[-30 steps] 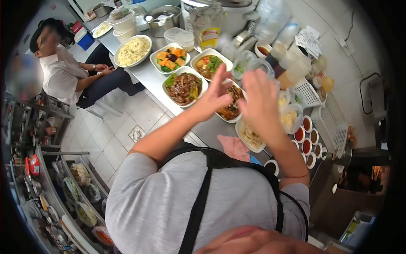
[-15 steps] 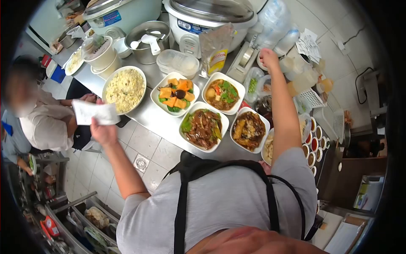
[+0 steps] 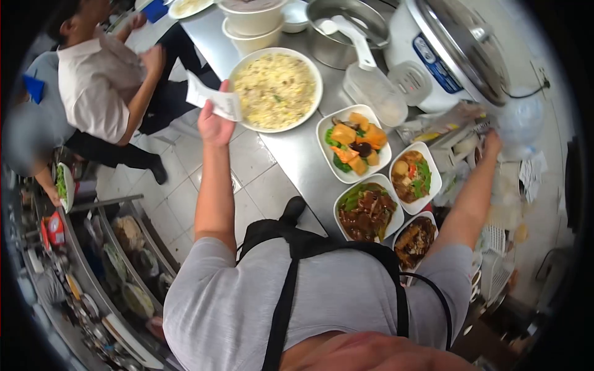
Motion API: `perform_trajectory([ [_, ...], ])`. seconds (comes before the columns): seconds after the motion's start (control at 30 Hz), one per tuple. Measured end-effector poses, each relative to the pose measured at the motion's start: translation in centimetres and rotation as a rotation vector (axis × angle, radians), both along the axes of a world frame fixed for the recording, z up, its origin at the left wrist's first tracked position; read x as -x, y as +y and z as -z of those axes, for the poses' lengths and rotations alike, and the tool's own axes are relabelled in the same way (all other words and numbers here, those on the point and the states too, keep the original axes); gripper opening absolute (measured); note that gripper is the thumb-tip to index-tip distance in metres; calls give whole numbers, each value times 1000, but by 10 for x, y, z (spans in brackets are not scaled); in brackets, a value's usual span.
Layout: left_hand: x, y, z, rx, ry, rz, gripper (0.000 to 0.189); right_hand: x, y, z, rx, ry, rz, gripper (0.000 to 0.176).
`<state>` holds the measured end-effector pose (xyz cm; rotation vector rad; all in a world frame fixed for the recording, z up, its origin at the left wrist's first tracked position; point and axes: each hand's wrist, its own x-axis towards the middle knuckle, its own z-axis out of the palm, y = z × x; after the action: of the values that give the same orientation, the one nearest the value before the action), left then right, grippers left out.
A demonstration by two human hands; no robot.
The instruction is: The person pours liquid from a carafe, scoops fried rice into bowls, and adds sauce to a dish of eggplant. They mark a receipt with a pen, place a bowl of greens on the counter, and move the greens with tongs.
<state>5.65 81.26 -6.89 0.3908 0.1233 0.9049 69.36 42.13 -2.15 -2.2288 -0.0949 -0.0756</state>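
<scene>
A white paper slip (image 3: 210, 98) is pinched in my left hand (image 3: 216, 127), at the near left rim of a big white plate of fried rice (image 3: 278, 89). My right hand (image 3: 493, 143) is stretched out beside the tape dispenser (image 3: 456, 147), its fingers curled; I cannot tell what they hold. Between my arms stand several white bowls: tofu with vegetables (image 3: 356, 142), a soupy dish with green herbs (image 3: 413, 176), sliced meat in brown sauce (image 3: 368, 210) and a dark saucy dish (image 3: 416, 241).
A large rice cooker (image 3: 439, 55) and a steel pot (image 3: 337, 46) with a white scoop stand behind. Stacked tubs (image 3: 252, 31) are beyond the rice. A person in a pale shirt (image 3: 93, 86) is at left; another hand carries a plate of greens (image 3: 65, 185). Shelving (image 3: 117, 247) lies left.
My view has swung left, so the dishes appear farther right. The slip stays in my left hand. My right hand remains reached out near the dispenser. The person at left has raised their hands.
</scene>
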Motion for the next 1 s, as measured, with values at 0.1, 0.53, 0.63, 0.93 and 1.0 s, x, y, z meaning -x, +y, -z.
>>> perform_trajectory([
  [0.1, -9, -5, -4, 29, 81, -99, 50, -7, -18, -22, 14, -200, 81, 37],
  [0.53, -37, -122, -142, -149, 433, 57, 30, 302, -92, -156, -1218, -117, -419, 20],
  [0.63, -60, -175, -124, -267, 443, 325, 26, 367, -75, -130, -1065, 27, -537, 20],
  [0.93, -76, -351, -119, -371, 321, 778, 31, 469, -92, -74, -765, 152, -638, 23],
  [1.0, -63, -369, -126, -231, 282, 843, 32, 474, -109, -73, -717, 116, -589, 23],
])
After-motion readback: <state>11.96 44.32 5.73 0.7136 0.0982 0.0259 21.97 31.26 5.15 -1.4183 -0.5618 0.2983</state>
